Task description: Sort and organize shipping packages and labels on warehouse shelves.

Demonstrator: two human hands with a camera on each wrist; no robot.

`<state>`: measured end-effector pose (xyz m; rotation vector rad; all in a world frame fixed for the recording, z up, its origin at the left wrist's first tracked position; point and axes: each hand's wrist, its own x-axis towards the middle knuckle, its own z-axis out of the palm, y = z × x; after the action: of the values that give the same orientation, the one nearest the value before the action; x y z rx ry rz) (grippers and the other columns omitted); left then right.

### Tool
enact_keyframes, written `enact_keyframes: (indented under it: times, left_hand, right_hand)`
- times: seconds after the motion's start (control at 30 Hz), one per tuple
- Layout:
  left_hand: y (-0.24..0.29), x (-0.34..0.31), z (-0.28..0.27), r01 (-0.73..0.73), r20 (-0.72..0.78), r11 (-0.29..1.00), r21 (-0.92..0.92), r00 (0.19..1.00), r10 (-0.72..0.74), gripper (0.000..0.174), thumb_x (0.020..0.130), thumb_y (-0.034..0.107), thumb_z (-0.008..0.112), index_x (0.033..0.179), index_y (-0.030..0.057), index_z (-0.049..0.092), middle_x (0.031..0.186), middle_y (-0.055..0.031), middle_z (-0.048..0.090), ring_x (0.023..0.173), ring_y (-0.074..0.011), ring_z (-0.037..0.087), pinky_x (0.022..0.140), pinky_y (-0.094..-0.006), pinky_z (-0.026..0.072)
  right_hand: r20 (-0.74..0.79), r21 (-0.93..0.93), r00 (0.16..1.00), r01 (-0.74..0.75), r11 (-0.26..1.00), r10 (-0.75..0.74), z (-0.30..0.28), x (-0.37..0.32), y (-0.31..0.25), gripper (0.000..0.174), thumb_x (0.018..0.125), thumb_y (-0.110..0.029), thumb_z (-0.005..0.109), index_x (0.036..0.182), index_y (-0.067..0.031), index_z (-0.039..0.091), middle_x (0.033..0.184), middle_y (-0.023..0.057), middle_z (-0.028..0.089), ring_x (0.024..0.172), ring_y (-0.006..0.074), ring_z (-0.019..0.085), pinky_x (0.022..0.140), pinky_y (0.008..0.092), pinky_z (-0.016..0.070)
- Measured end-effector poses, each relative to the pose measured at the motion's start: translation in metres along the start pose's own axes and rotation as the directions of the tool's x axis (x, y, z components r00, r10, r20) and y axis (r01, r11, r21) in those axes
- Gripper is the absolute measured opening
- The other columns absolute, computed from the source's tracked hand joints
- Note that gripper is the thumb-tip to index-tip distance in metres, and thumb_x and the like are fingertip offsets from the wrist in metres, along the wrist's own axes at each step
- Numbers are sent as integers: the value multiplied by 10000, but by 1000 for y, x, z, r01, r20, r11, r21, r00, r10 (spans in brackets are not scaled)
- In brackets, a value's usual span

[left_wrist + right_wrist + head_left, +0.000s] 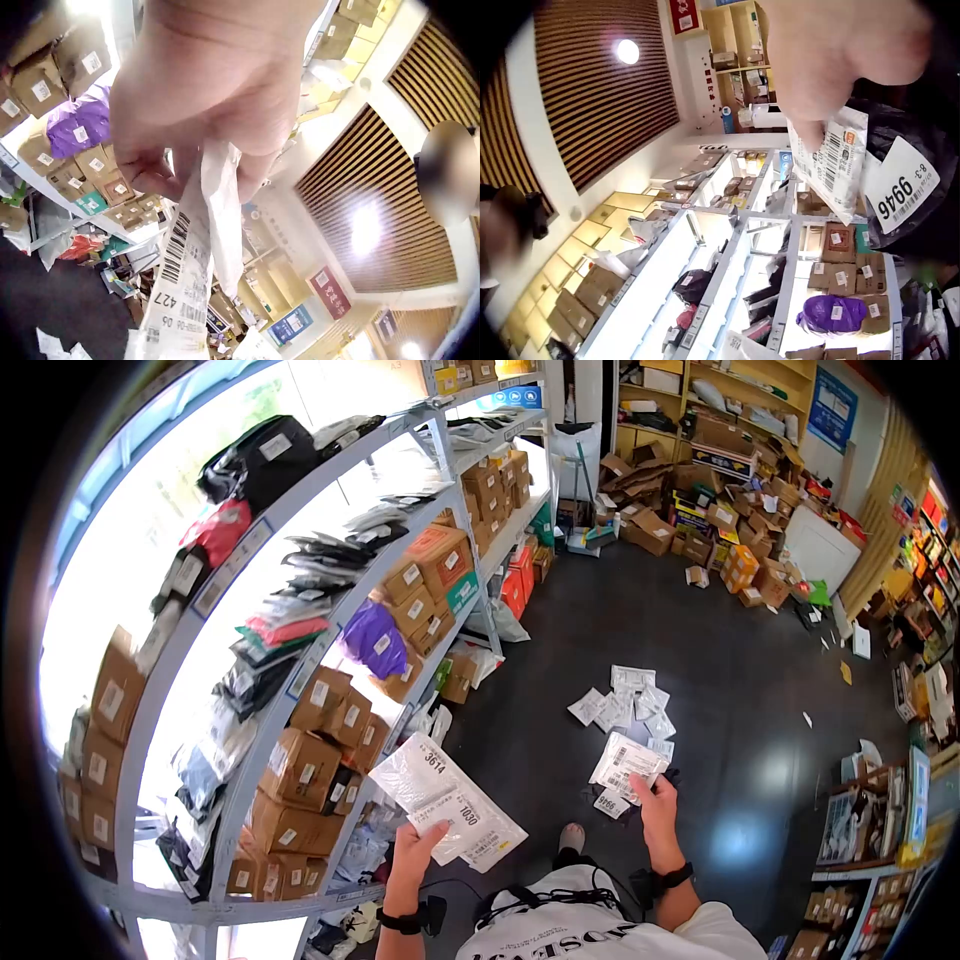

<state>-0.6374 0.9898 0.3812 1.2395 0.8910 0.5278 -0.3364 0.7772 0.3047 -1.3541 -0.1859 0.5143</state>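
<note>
My left hand (pixel 416 852) pinches white parcel mailers (pixel 455 800), thumb on top, with the numbers 3614 and 1030 facing up. From the left wrist, a barcode label (pixel 176 277) and a second white packet edge (pixel 223 225) show below the fingers. In my right hand (pixel 658 815) is a white labelled packet (pixel 622 762), gripped at its near edge. A black plastic parcel (pixel 885 135) with a 9946 label lies right behind that packet in the right wrist view; the fingers partly hide where the two meet.
White packets (pixel 620 708) lie spread on the dark floor ahead. A shelf rack (pixel 300 670) with boxes, bagged parcels and a purple parcel (pixel 374 640) runs along the left. Piled cardboard (pixel 720 510) fills the far corner. More shelving (pixel 862 875) stands at the right.
</note>
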Motion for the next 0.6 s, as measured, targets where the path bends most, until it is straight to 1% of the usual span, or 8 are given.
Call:
enact_keyframes:
  times: [0.03,0.07,0.13,0.2,0.27,0.37,0.5,0.6]
  left_hand:
    - [8,25,13,-16,-7,1000,-24,1000,15,225,863,70,643,1049,-58,653,969,-77,683,845,-106,616,750,-257,491]
    - [14,45,25,-57,-9,998,17,998,57,238,869,85,643,1060,-57,648,985,-73,679,860,-104,611,757,-250,487]
    - [24,87,45,-21,26,1000,11,999,20,261,876,103,646,1084,-54,640,1008,-67,673,891,-103,605,780,-248,479]
    - [36,133,65,-11,23,1000,-4,1000,11,265,879,108,647,1090,-52,639,1013,-64,672,898,-101,603,788,-248,476]
    - [46,183,81,-19,111,1000,11,994,18,275,882,119,648,1101,-47,637,1021,-64,672,902,-104,605,798,-253,478]
    - [66,262,100,-47,192,999,-3,980,47,277,887,134,645,1102,-41,640,1031,-67,673,911,-111,611,805,-258,483]
    - [77,395,108,-47,258,995,-91,964,70,278,874,128,658,1094,-42,642,1036,-71,673,911,-120,623,800,-266,492]
    - [103,492,118,71,315,990,-120,949,-30,302,838,101,689,1096,-46,634,1033,-73,674,888,-134,639,791,-280,505]
  right_hand:
    - [12,-1,1000,-6,1000,6,4,29,-9,252,859,-128,683,1046,38,646,963,55,676,820,83,605,741,226,474]
    - [27,-6,1000,3,1000,-3,6,51,-18,253,860,-130,683,1046,38,645,959,52,675,818,80,602,739,225,472]
    - [47,-72,998,37,997,-34,11,92,-28,253,862,-133,684,1044,37,641,950,47,672,812,75,595,739,227,466]
    - [44,-37,998,42,998,-41,20,130,-45,260,863,-123,681,1061,39,633,961,48,667,826,80,594,757,228,462]
    - [41,-25,999,36,999,-35,25,170,-49,263,864,-117,678,1068,40,629,976,49,665,840,82,593,766,229,460]
    - [-48,-27,997,64,998,-65,24,228,-43,266,867,-103,669,1086,41,622,1013,50,658,878,88,594,788,232,459]
    - [-255,-70,960,98,993,-113,21,320,-44,274,880,-114,651,1108,34,616,1022,49,655,893,101,599,800,236,462]
    - [-374,-166,907,141,976,-195,29,369,-79,296,899,-144,627,1135,34,609,1057,65,651,928,119,600,836,256,459]
